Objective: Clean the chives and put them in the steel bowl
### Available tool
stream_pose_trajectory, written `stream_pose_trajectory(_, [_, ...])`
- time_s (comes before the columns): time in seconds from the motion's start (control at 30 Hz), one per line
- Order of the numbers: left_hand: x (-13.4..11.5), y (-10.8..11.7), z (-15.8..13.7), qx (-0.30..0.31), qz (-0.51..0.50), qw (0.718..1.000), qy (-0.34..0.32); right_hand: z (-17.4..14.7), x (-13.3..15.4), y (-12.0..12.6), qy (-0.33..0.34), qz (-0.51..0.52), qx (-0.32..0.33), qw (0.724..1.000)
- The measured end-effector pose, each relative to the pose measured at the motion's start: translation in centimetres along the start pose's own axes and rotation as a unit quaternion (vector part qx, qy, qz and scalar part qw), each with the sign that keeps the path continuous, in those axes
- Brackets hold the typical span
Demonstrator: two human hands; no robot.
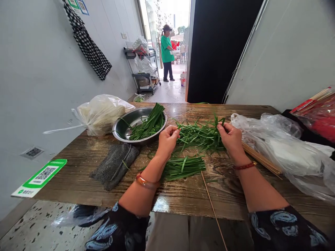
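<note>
loose green blades point(197, 136): tangled heap on the wooden table point(78, 174), between the two hands. left hand point(167, 141): thumb and forefinger pinched together on a thin blade at the heap's left side. right hand point(232, 140): narrow grip, thumb against fingers, a few blades held at the heap's right side, tips sticking up.

nearer the body, a neat bundle of blades point(184, 168), laid crosswise, partly behind the left forearm. thin stick point(212, 204) by its right end, running out past the table's near edge.

left of the heap: metal bowl point(127, 122), more cut blades point(149, 123) inside, some leaning on the rim. just behind the bowl's left side, a knotted plastic bag point(102, 111), pale contents. in front of the bowl, dark mesh cloth point(112, 165). green code card point(43, 177) at the left corner.

right: bundle of sticks point(261, 160) beside the right wrist, clear plastic bags point(290, 153) beyond.

farther off: shelf cart point(143, 75) by the wall; a person in a green shirt point(166, 50) standing at the doorway.
</note>
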State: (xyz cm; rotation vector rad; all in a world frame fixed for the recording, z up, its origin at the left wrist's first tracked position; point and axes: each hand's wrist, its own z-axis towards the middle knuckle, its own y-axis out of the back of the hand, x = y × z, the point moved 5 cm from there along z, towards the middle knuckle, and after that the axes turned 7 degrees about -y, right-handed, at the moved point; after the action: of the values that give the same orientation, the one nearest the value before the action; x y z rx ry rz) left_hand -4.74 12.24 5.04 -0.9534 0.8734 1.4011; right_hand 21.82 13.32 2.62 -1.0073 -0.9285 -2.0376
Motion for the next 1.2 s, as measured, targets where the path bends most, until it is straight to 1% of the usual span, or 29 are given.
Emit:
stream_pose_trajectory(0.1, [-0.2,0.0,0.0,0.000,-0.004,1.000,0.000,0.0,-0.4,-0.6,-0.028,0.051,0.019,0.998])
stream_pose_trajectory(0.17, [-0.2,-0.1,-0.1,0.001,-0.003,1.000,0.000,-0.2,-0.2,-0.9,-0.037,0.074,0.031,0.996])
stream_pose_trajectory(0.27, [-0.2,-0.2,-0.1,0.007,0.004,1.000,0.000,-0.6,0.9,-1.0,-0.029,0.056,0.042,0.997])
stream_pose_trajectory(0.33, [-0.2,-0.4,-0.3,0.022,0.008,1.000,0.003,-1.1,2.1,-0.9,0.009,0.012,0.042,0.999])
stream_pose_trajectory(0.43, [0.0,-1.2,-0.7,0.069,-0.019,0.997,0.032,-2.1,4.1,-1.1,0.114,-0.057,0.043,0.991])
stream_pose_trajectory(0.53, [0.0,-2.1,-1.3,0.112,-0.095,0.987,0.072,-3.4,5.7,-1.8,0.204,-0.120,0.072,0.969])
stream_pose_trajectory(0.6, [-0.1,-2.3,-1.5,0.126,-0.139,0.979,0.082,-4.1,6.3,-2.4,0.242,-0.171,0.100,0.950])
stream_pose_trajectory(0.67, [-0.2,-2.4,-1.5,0.125,-0.174,0.973,0.090,-4.6,6.6,-2.9,0.263,-0.211,0.121,0.934])
stream_pose_trajectory(0.77, [-0.3,-2.1,-1.4,0.105,-0.215,0.965,0.103,-4.5,6.3,-3.1,0.270,-0.229,0.128,0.926])
stream_pose_trajectory(0.87, [-0.3,-1.7,-1.0,0.076,-0.224,0.966,0.101,-3.5,5.1,-2.6,0.259,-0.247,0.118,0.926])
stream_pose_trajectory(1.0, [-0.4,-0.8,-0.5,0.038,-0.242,0.966,0.083,-1.7,2.9,-1.2,0.201,-0.290,0.079,0.932])
stream_pose_trajectory(1.07, [-0.6,-0.7,-0.4,0.035,-0.259,0.962,0.080,-1.3,2.7,-0.7,0.180,-0.296,0.056,0.936])
stream_pose_trajectory(1.13, [-0.7,-0.7,-0.4,0.042,-0.272,0.958,0.085,-1.4,3.5,-0.4,0.179,-0.259,0.039,0.948])
stream_pose_trajectory(1.2, [-0.9,-0.9,-0.6,0.049,-0.275,0.956,0.090,-1.9,4.7,-0.6,0.187,-0.179,0.047,0.965])
